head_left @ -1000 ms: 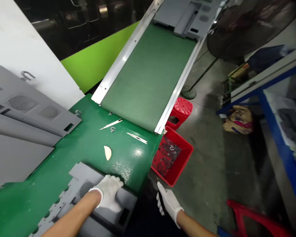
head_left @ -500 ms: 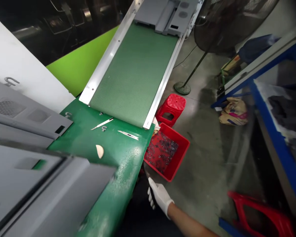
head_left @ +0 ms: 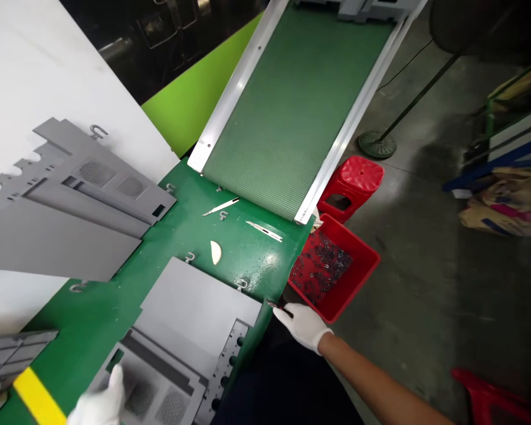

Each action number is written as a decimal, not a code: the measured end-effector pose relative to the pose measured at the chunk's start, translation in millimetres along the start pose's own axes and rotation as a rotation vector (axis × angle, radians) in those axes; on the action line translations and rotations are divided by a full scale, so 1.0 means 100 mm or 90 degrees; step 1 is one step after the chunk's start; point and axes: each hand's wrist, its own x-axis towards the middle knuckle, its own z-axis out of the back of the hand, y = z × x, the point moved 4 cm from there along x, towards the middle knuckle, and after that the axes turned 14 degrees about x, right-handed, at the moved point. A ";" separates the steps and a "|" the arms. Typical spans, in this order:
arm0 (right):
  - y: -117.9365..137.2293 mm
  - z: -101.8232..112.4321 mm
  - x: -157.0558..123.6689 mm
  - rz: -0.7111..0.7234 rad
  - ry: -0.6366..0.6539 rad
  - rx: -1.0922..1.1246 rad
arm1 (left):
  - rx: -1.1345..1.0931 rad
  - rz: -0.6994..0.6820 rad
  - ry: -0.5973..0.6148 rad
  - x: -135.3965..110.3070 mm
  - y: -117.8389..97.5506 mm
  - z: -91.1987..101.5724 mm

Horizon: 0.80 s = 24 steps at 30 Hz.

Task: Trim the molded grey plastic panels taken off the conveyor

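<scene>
A flat grey plastic panel with holes and grilles lies on the green table in front of me. My left hand, in a white glove, rests on the panel's near end at the bottom edge of the view, with one finger stretched out. My right hand, also gloved, is at the table's right edge, closed on a small dark-handled cutter whose tip touches the panel's corner.
A second grey panel lies on the white surface at left. Two knives and a cream half-moon piece lie below the green conveyor belt. A red bin of scraps and a red stool stand on the floor.
The grey panel was lifted and turned over, and now lies flat on the table. My right hand rose from below the table edge to the panel's corner.
</scene>
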 end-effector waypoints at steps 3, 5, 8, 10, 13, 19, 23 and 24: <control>0.19 -0.05 0.25 0.017 0.027 -0.071 | -0.194 -0.054 -0.105 0.11 -0.64 0.36; 0.33 -0.10 0.40 0.024 0.057 -0.101 | -0.229 -0.285 -0.140 0.17 -1.36 0.66; 0.49 -0.18 0.55 0.031 0.096 -0.120 | -0.151 -0.588 -0.091 0.25 -2.33 0.88; 0.55 -0.19 0.59 0.028 0.104 -0.122 | -0.064 -0.682 -0.009 0.33 -2.71 0.85; 0.56 -0.17 0.61 0.009 0.115 -0.120 | -0.007 -0.684 0.122 0.49 -2.91 0.73; 0.49 -0.16 0.66 0.008 0.138 -0.140 | -0.015 -0.655 0.183 0.60 -2.91 0.64; 0.46 -0.17 0.71 0.028 0.156 -0.149 | -0.020 -0.656 0.172 0.59 -2.92 0.62; 0.46 -0.17 0.72 0.030 0.162 -0.151 | -0.023 -0.653 0.171 0.59 -2.92 0.61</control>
